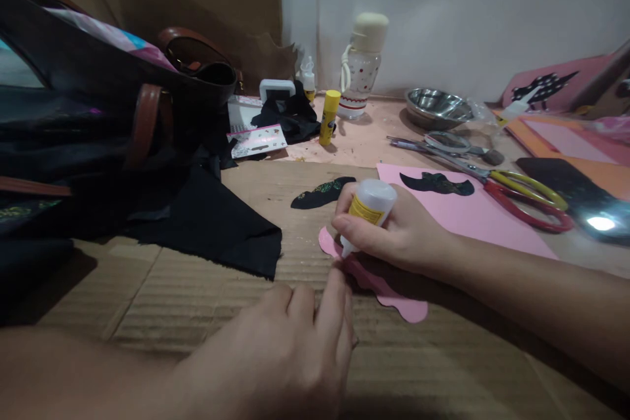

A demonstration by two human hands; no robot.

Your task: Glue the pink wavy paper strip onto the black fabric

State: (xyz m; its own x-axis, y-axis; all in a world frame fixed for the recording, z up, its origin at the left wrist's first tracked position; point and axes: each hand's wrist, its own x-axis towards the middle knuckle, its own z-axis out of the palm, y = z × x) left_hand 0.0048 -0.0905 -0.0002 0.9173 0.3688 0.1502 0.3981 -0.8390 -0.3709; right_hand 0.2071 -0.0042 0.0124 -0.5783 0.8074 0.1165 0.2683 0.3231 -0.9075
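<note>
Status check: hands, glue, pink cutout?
Right hand grips glue bottle, tip down on pink cutout. Left hand fingers pin its edge. Nothing in the way.

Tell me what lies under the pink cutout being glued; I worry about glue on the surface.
Corrugated cardboard lies under the pink cutout. The right hand and left hand cover its middle.

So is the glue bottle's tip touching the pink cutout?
Touching. In the head view the glue bottle, held by the right hand, has its nozzle pressed onto the pink cutout.
</note>
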